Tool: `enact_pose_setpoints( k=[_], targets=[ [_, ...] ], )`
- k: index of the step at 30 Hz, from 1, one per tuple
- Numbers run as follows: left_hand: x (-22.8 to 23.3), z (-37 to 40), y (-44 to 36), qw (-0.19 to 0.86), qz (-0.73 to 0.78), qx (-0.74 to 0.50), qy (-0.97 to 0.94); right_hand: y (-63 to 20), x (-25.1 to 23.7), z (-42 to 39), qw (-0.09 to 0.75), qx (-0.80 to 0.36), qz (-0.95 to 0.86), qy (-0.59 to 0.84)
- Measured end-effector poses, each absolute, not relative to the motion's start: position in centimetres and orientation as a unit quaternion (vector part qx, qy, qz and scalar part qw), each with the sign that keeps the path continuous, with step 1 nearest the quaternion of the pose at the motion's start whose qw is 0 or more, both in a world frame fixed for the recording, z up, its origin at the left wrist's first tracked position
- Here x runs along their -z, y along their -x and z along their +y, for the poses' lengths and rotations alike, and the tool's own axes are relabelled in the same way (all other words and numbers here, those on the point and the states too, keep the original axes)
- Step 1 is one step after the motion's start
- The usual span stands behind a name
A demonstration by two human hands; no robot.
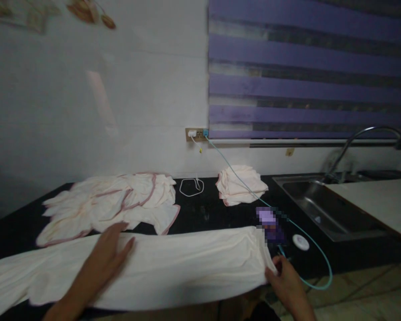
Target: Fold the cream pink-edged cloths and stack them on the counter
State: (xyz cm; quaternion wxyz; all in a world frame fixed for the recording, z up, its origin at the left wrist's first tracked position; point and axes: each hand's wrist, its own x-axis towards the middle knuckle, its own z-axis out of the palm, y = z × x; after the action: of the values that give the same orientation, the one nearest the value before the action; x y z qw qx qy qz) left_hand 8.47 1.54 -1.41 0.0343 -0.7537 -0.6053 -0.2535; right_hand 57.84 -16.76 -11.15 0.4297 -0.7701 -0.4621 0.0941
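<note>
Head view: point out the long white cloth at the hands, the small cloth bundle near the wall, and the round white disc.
Long white cloth (187,267): head view, middle of its upper face.
Small cloth bundle (237,187): head view, its top, beside the cord.
Round white disc (300,242): head view, centre of its face.

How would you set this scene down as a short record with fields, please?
Left hand: spread on the cloth, palm down
Right hand: pinching the cloth's right end
Cloth: white, stretched along the counter's near side
Counter: black
Behind, left: crumpled heap, white with pink edging
Behind, right: smaller bundle, similar edging
Cable: blue-green, plugged into the wall socket
Far right: sink
</note>
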Motion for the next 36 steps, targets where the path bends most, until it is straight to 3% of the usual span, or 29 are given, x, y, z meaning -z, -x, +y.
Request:
enact_pose_setpoints(
  k=[2,4,5,9,14,27,31,36],
  targets=[
    [-0.3,1.5,-14.4,-0.123,-0.518,0.276,0.800,-57.4,11.0,-17.0,0.452,-0.088,-0.453,0.763],
    [-2.1,1.1,-21.2,-0.279,-0.442,0.212,0.826,-56.9,10.7,-17.2,0.472,-0.087,-0.437,0.760],
    [-2.8,0.9,-24.5,-0.305,-0.417,0.197,0.833,-56.7,10.5,-17.2,0.483,-0.093,-0.428,0.758],
    [-4.1,1.2,-34.6,-0.366,-0.351,0.155,0.848,-56.0,9.2,-17.6,0.533,-0.117,-0.375,0.749],
    [-3.7,2.8,-41.4,-0.441,-0.282,0.087,0.848,-55.5,7.9,-17.9,0.559,-0.123,-0.336,0.748],
    [0.5,5.3,-47.5,-0.618,-0.161,-0.135,0.757,-54.8,9.2,-19.0,0.565,-0.070,-0.278,0.774],
    [0.8,4.3,-47.2,-0.662,-0.162,-0.117,0.722,-54.4,9.3,-19.2,0.574,-0.059,-0.284,0.766],
    [2.3,3.4,-48.5,-0.659,-0.218,0.006,0.719,-53.3,8.7,-18.5,0.626,-0.055,-0.211,0.748]
  ],
)
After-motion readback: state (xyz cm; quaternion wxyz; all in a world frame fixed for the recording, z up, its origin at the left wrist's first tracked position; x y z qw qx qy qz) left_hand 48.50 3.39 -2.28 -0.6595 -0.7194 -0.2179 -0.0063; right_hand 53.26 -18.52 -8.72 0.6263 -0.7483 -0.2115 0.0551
